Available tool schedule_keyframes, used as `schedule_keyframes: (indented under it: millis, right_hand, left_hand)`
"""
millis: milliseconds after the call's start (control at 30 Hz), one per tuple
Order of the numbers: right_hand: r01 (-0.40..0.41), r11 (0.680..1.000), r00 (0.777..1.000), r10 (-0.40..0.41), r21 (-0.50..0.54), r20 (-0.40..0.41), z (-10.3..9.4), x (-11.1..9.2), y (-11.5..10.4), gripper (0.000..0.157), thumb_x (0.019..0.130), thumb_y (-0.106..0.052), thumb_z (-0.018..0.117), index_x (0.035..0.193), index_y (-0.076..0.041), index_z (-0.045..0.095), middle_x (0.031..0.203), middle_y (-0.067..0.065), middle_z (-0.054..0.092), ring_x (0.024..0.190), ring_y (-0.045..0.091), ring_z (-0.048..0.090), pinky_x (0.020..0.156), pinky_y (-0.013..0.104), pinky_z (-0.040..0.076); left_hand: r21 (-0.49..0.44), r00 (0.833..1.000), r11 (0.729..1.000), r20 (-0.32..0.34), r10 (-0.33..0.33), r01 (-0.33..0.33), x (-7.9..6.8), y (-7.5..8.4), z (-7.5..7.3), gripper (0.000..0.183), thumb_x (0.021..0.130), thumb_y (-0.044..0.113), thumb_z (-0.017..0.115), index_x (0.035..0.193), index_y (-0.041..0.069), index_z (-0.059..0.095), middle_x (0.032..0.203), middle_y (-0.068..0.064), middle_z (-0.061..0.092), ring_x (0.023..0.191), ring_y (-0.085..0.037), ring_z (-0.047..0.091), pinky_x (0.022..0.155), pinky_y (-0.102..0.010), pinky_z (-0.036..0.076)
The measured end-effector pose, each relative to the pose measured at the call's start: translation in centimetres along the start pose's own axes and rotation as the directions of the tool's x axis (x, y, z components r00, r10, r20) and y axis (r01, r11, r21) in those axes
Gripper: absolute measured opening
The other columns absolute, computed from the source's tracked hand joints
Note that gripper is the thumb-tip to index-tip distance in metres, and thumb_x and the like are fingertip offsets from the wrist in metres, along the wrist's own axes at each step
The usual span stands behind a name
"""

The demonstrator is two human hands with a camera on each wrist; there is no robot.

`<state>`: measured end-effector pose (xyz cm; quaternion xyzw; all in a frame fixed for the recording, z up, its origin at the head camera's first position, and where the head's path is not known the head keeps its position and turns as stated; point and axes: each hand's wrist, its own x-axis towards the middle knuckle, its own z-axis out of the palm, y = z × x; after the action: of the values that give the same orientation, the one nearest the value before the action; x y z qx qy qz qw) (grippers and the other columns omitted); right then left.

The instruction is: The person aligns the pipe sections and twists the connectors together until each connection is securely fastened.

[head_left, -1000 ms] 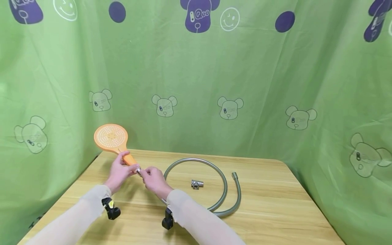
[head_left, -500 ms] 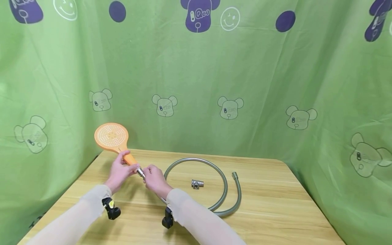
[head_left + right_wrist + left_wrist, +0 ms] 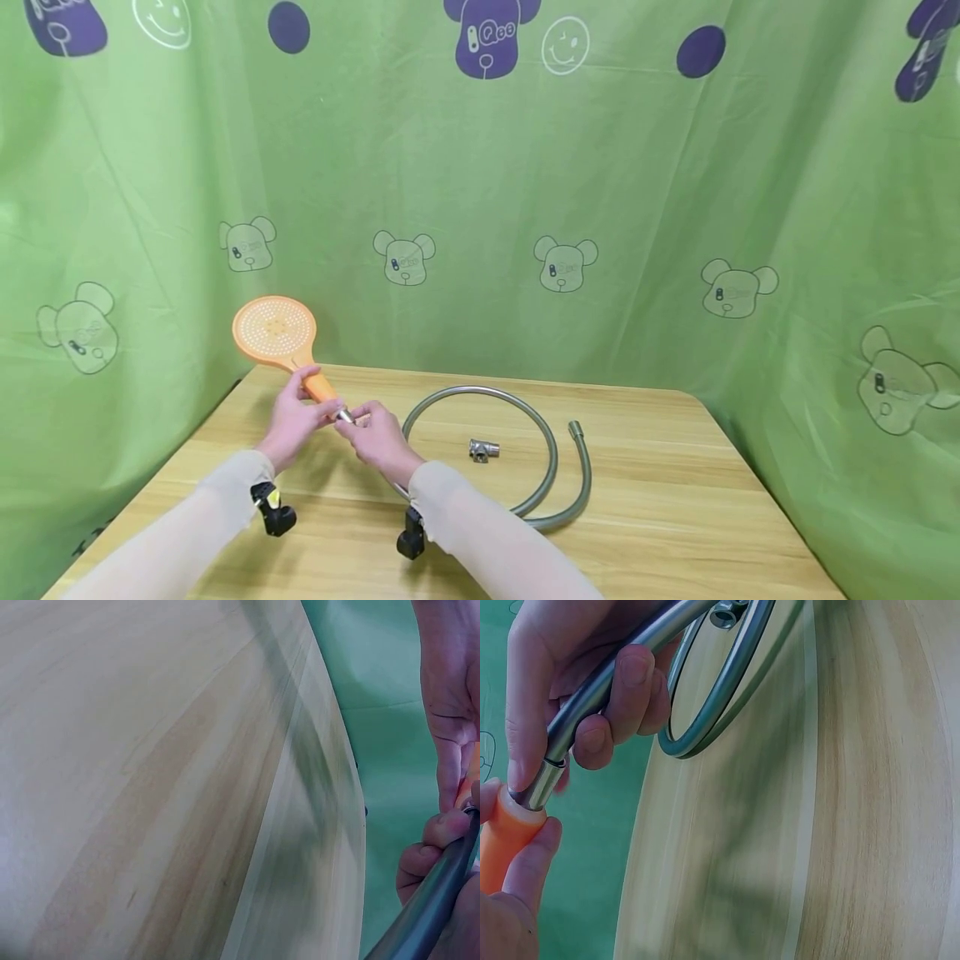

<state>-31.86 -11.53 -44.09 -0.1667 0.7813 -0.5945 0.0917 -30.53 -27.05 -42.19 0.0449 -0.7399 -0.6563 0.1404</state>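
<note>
An orange hand shower head (image 3: pixel 275 329), its round perforated face turned toward me, is raised over the table's back left. My left hand (image 3: pixel 291 422) grips its handle (image 3: pixel 504 844) near the lower end. In the left wrist view, the metal end fitting (image 3: pixel 544 784) of a silver shower hose (image 3: pixel 591 700) sits at the opening of that handle. My right hand (image 3: pixel 381 435) holds the hose just behind this fitting, thumb and fingers around it. The right wrist view shows the hose (image 3: pixel 427 907) passing along the fingers (image 3: pixel 420 862) of that hand.
The hose (image 3: pixel 553 454) loops over the wooden table (image 3: pixel 675 500), its free end (image 3: pixel 575 430) lying at the right. A small metal tee fitting (image 3: pixel 482 451) lies inside the loop. Green curtain (image 3: pixel 480 167) surrounds the table at the back and sides.
The right hand's fingers have loosened from a tighter curl and shifted up toward the handle's end, by the metal fitting. The left hand keeps its grip; the shower head has risen slightly.
</note>
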Motion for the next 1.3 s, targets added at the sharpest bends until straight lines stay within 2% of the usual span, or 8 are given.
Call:
schedule_keyframes:
  millis: [67,200,467,700,933,1133,1233,1300]
  right_hand:
    - [-0.011,1.0,1.0,0.011,0.014,-0.007,-0.07,-0.02,0.07,0.023,0.094,-0.028,0.071,0.102,-0.013,0.057,0.069,-0.003,0.057,0.051,0.009,0.047,0.042,0.021,0.037]
    - [-0.002,1.0,1.0,0.002,-0.005,-0.014,-0.17,0.01,0.12,0.022,0.097,-0.033,0.066,0.095,-0.012,0.06,0.07,-0.002,0.058,0.053,0.01,0.049,0.044,0.023,0.039]
    - [0.009,1.0,1.0,-0.009,0.021,-0.001,-0.04,0.3,0.31,0.036,0.103,-0.034,0.054,0.075,-0.014,0.064,0.06,-0.004,0.053,0.048,0.01,0.042,0.039,0.022,0.03]
    - [-0.036,0.994,0.999,0.039,0.098,-0.022,0.2,0.22,0.35,0.022,0.103,-0.033,0.054,0.097,-0.013,0.058,0.069,0.002,0.058,0.05,0.012,0.045,0.042,0.022,0.036]
    - [-0.017,0.994,1.0,0.018,0.104,-0.009,0.15,0.29,0.4,0.026,0.106,-0.028,0.048,0.092,-0.011,0.061,0.065,0.0,0.055,0.048,0.01,0.043,0.04,0.02,0.034]
    - [-0.002,1.0,1.0,0.001,0.025,0.004,0.07,0.4,0.49,0.034,0.099,-0.04,0.061,0.079,-0.014,0.065,0.061,-0.004,0.052,0.045,0.011,0.042,0.041,0.023,0.032]
    - [0.005,1.0,1.0,-0.005,0.01,0.005,0.15,0.51,0.49,0.027,0.094,-0.036,0.069,0.079,-0.013,0.067,0.06,-0.005,0.051,0.045,0.01,0.042,0.041,0.022,0.033]
    - [0.002,1.0,1.0,-0.002,0.021,0.005,0.19,0.52,0.49,0.02,0.093,-0.03,0.072,0.086,-0.012,0.066,0.062,-0.005,0.053,0.046,0.009,0.042,0.041,0.021,0.033]
  left_hand:
    - [0.005,1.0,1.0,0.001,0.002,-0.002,0.03,0.06,0.07,0.084,0.088,-0.003,0.072,0.157,0.008,0.026,0.124,-0.021,0.038,0.085,-0.013,0.062,0.082,-0.026,0.061]
    - [0.017,1.0,1.0,0.003,0.008,-0.008,0.06,0.12,0.14,0.083,0.088,-0.003,0.072,0.156,0.008,0.026,0.123,-0.021,0.039,0.087,-0.014,0.061,0.082,-0.025,0.061]
    - [0.008,1.0,1.0,0.006,0.013,-0.013,0.23,-0.02,0.1,0.084,0.087,-0.004,0.073,0.156,0.008,0.026,0.122,-0.021,0.039,0.085,-0.014,0.062,0.08,-0.024,0.061]
    - [0.006,1.0,1.0,0.02,0.016,-0.016,0.49,-0.26,0.03,0.085,0.087,-0.004,0.073,0.157,0.008,0.025,0.124,-0.021,0.04,0.084,-0.013,0.062,0.081,-0.024,0.061]
    - [0.017,1.0,1.0,0.022,0.018,-0.019,0.39,-0.19,0.08,0.084,0.088,-0.003,0.072,0.156,0.008,0.026,0.124,-0.022,0.04,0.083,-0.013,0.062,0.079,-0.024,0.061]
    - [0.016,1.0,1.0,0.018,0.014,-0.014,0.18,-0.03,0.09,0.082,0.089,-0.003,0.072,0.156,0.009,0.027,0.125,-0.022,0.04,0.085,-0.012,0.063,0.079,-0.023,0.061]
    - [0.014,1.0,1.0,0.022,0.018,-0.019,0.15,0.02,0.09,0.082,0.089,-0.002,0.071,0.157,0.009,0.026,0.126,-0.023,0.039,0.085,-0.013,0.064,0.08,-0.024,0.061]
    - [0.017,0.999,1.0,0.021,0.024,-0.024,0.16,0.05,0.09,0.082,0.089,-0.003,0.071,0.156,0.008,0.027,0.126,-0.023,0.039,0.085,-0.013,0.064,0.081,-0.024,0.061]
